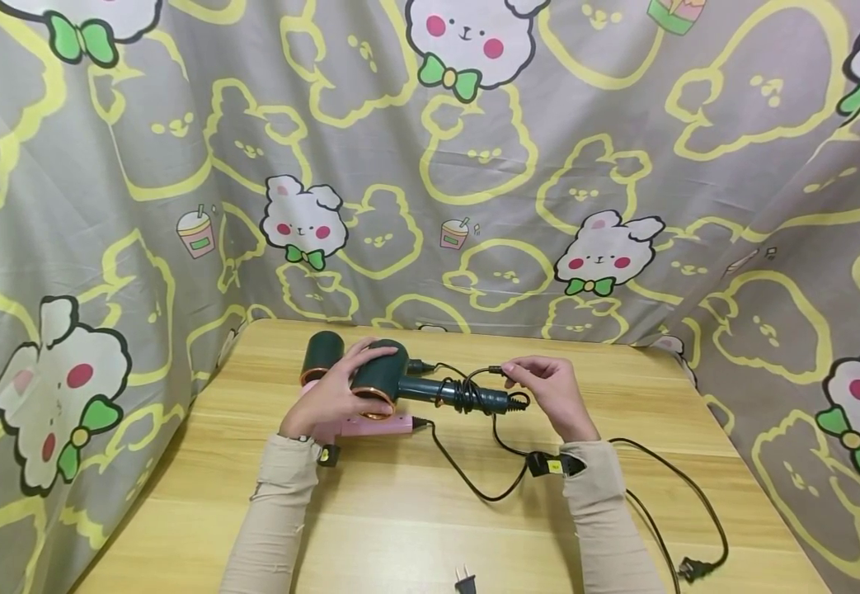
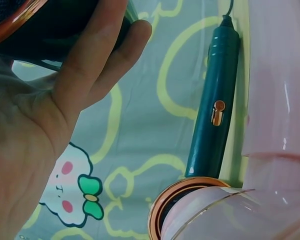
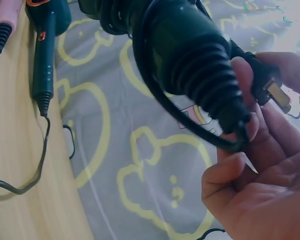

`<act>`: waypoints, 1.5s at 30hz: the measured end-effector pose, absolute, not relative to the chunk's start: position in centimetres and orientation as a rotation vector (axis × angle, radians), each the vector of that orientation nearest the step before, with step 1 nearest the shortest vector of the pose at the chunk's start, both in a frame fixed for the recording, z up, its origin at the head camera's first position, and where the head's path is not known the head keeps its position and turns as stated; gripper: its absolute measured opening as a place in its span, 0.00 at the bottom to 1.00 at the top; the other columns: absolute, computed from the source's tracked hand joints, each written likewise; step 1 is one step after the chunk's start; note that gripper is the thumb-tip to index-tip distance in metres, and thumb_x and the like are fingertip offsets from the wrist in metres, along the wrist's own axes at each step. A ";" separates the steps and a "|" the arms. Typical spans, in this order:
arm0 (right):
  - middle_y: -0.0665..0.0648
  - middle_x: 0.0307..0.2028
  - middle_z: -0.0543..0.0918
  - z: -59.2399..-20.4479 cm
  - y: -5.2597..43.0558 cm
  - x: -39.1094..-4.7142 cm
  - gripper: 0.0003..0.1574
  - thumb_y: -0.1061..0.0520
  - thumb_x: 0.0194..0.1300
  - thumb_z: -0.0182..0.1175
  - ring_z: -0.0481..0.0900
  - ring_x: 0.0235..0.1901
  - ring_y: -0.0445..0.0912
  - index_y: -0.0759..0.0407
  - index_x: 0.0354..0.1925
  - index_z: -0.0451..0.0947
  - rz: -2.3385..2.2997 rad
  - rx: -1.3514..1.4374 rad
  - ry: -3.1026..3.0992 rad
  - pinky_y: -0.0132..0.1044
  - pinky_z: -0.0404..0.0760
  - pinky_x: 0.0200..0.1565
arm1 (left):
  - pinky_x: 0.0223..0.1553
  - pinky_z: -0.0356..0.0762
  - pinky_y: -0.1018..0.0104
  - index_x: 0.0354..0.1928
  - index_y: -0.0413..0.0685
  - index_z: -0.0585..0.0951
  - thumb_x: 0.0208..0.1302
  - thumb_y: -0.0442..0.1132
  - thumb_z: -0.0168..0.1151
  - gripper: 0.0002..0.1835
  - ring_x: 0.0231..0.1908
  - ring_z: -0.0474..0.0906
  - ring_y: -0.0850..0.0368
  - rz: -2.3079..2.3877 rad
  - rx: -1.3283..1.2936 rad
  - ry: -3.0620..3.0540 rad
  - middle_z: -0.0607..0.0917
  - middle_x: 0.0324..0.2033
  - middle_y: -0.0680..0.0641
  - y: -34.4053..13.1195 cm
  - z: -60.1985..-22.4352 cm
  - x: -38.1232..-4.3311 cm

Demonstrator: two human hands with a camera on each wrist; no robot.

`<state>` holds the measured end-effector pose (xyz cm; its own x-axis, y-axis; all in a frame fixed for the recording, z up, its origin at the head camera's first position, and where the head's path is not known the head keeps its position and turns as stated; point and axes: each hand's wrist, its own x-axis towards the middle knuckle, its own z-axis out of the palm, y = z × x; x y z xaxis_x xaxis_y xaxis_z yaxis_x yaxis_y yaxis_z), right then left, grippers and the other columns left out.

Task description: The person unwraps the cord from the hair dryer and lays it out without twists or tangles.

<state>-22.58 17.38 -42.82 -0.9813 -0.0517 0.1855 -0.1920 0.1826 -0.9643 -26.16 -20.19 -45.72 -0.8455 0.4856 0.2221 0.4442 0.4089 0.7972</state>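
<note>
Person at the tabletop (image 1: 400, 516), both hands busy mid-frame in the head view. Left hand (image 1: 336, 392) has the held dryer (image 1: 388, 371), dark green with a copper rim, by its barrel, left of centre; fingers clamped round it, thumb on the near side. Dryer is held above the tabletop, handle pointing right, black cord (image 1: 463, 396) looped several times round the handle. Right hand (image 1: 552, 394), right of centre, pinches the cord's plug (image 3: 262, 75) between thumb and fingers, just beside the handle's end; metal prongs visible in the right wrist view. Second green dryer (image 1: 322, 355) lies behind, left of centre, copper switch showing in the left wrist view. Pink dryer (image 1: 378, 425) lies beside it, partly hidden by the left hand, its own cord running right. Loose plug (image 1: 695, 569) at lower right, another plug (image 1: 465, 582) at bottom centre. Grey cartoon curtain (image 1: 392, 280) hangs round the back and sides.
</note>
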 end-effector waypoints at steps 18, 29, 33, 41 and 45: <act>0.66 0.33 0.90 -41.6 16.8 -21.2 0.14 0.52 0.67 0.71 0.89 0.37 0.56 0.62 0.44 0.89 1.841 0.434 -2.385 0.39 0.86 0.47 | 0.66 0.68 0.31 0.73 0.78 0.70 0.45 0.53 0.86 0.50 0.74 0.59 0.33 1.468 0.814 2.674 0.53 0.81 0.48 -20.6 -45.5 -26.4; 0.70 0.34 0.90 -41.5 16.8 -21.0 0.12 0.49 0.68 0.70 0.89 0.36 0.54 0.57 0.41 0.91 1.769 0.542 -2.589 0.38 0.82 0.44 | 0.66 0.67 0.30 0.73 0.75 0.71 0.46 0.52 0.86 0.50 0.74 0.59 0.32 1.467 0.801 2.697 0.53 0.81 0.46 -20.9 -45.5 -26.3; 0.67 0.33 0.91 -41.6 17.0 -21.0 0.14 0.50 0.69 0.69 0.89 0.38 0.60 0.60 0.42 0.90 1.775 0.613 -2.652 0.37 0.83 0.45 | 0.66 0.67 0.30 0.73 0.76 0.70 0.46 0.52 0.86 0.50 0.74 0.59 0.32 1.471 0.794 2.699 0.53 0.81 0.46 -21.0 -45.6 -26.3; 0.65 0.33 0.91 -41.9 17.2 -21.2 0.11 0.51 0.70 0.68 0.86 0.32 0.44 0.57 0.41 0.91 1.725 0.710 -2.776 0.38 0.83 0.37 | 0.66 0.67 0.29 0.73 0.75 0.71 0.46 0.51 0.86 0.50 0.74 0.59 0.32 1.474 0.814 2.706 0.54 0.80 0.47 -21.2 -45.5 -26.5; 0.67 0.33 0.91 -42.2 17.4 -21.5 0.11 0.52 0.70 0.67 0.84 0.27 0.44 0.57 0.42 0.91 1.705 0.748 -2.835 0.35 0.81 0.31 | 0.66 0.66 0.28 0.74 0.73 0.70 0.47 0.51 0.85 0.50 0.73 0.59 0.31 1.485 0.815 2.704 0.54 0.80 0.46 -21.3 -45.4 -26.5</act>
<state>-21.50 17.38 -42.17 -0.8729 -0.4877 0.0110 -0.2384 0.4067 -0.8819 -26.51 -21.28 -45.42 -0.8685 0.4099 0.2789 0.4553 0.4368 0.7758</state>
